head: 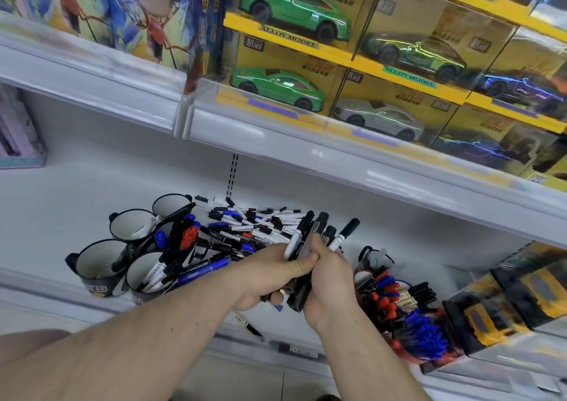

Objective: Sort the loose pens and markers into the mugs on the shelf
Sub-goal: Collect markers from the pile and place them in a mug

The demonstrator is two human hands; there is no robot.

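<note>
A heap of loose black, blue and white markers (251, 227) lies on the white shelf (61, 192). Several black mugs with white insides stand to its left: one (93, 262) looks empty, another (147, 274) holds white markers, and a third (181, 238) holds red and blue capped ones. My left hand (270, 274) and my right hand (328, 278) meet above the shelf's front edge. Together they grip a bundle of black-capped markers (316, 231) that fans upward from the fists.
A container (408, 317) packed with red, blue and black pens stands at the right, with black-and-yellow boxes (506, 305) beyond it. Boxed toy cars (294, 10) fill the shelf above. One marker (248, 324) lies on the shelf's front lip.
</note>
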